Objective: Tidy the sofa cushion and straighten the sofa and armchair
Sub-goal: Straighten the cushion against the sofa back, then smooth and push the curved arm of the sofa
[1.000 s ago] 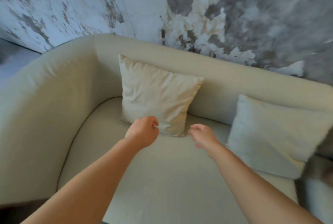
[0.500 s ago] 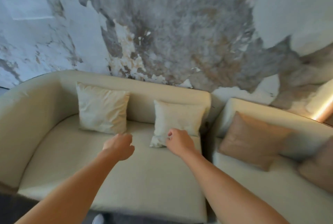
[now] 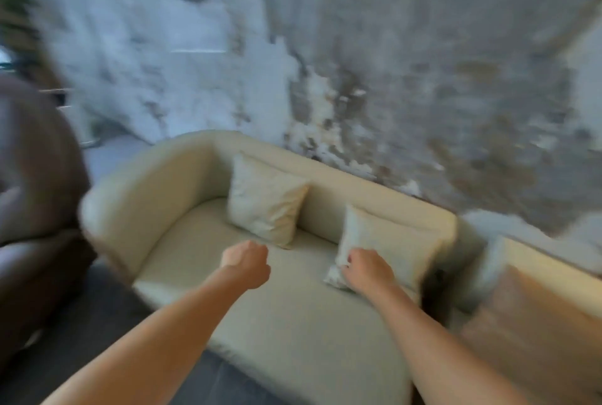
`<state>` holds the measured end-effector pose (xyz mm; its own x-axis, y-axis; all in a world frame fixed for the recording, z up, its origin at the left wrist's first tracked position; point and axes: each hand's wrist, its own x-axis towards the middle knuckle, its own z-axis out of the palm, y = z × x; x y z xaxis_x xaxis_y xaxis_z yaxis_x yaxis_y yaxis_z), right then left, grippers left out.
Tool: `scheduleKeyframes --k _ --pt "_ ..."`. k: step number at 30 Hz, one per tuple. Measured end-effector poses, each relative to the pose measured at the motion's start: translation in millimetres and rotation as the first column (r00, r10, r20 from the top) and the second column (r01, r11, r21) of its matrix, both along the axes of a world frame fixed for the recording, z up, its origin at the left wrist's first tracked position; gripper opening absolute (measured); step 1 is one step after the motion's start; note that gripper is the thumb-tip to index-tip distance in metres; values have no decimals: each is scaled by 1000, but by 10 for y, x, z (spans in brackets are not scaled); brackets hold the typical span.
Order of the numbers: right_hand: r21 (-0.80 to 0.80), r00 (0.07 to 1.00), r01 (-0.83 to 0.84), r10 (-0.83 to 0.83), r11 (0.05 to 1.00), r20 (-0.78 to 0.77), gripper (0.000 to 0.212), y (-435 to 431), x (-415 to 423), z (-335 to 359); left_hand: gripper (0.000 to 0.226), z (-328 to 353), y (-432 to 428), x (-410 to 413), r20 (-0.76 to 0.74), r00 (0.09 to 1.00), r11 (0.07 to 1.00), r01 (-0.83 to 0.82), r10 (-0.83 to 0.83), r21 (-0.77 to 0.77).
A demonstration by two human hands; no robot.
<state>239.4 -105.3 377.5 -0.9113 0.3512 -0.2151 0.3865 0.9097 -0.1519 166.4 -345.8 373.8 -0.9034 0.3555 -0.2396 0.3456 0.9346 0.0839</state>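
A cream two-seat sofa (image 3: 182,196) stands against a mottled wall. Two pale cushions lean on its back: a cream cushion (image 3: 265,204) on the left and a whiter cushion (image 3: 391,241) on the right. My right hand (image 3: 368,271) grips the lower left corner of the white cushion. Over the seat just below the cream cushion hovers my left hand (image 3: 246,263), curled into a loose fist, with nothing in it. The picture is blurred by motion.
A dark brown armchair (image 3: 35,196) fills the left edge. To the right stands a second cream seat (image 3: 537,261) with a tan cushion (image 3: 537,320). Dark carpet (image 3: 97,333) lies in front of the sofa.
The view has swung left, bringing the brown armchair into sight. My right hand has closed on the white cushion's corner. My left hand stays over the seat.
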Motion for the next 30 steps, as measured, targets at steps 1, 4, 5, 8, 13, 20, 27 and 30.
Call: scheduleKeyframes --k 1,4,5,8,13,20,27,30 --pt "-4 998 -66 66 998 11 31 -242 -192 -47 30 18 -264 -11 4 998 998 -69 69 -2" --pt "-48 960 -268 271 962 66 29 -1217 -707 -158 29 18 -1200 49 32 953 953 -302 302 -26" --pt "-69 936 -337 342 939 80 30 -1578 -830 -180 29 4 -1537 101 43 925 926 -375 377 -37" --pt "-162 846 -512 528 843 74 30 -2616 -1132 -229 29 -99 -2549 270 45 825 826 -561 563 -52" --pt "-215 747 -633 660 744 86 30 -3885 -1559 -227 29 -263 -3902 315 62 671 673 -737 739 -58" --pt "-177 725 -658 679 732 114 25 -4865 -2235 -226 5 -299 -4915 -227 129 640 651 -756 757 -70" --pt "-161 760 -596 617 787 206 29 -5448 -3093 -400 7 -467 -5311 -1320 193 701 719 -694 687 -39" --pt "-168 784 -553 578 816 226 29 -5719 -3606 -581 2 -582 -5451 -2001 199 752 772 -635 628 -37"
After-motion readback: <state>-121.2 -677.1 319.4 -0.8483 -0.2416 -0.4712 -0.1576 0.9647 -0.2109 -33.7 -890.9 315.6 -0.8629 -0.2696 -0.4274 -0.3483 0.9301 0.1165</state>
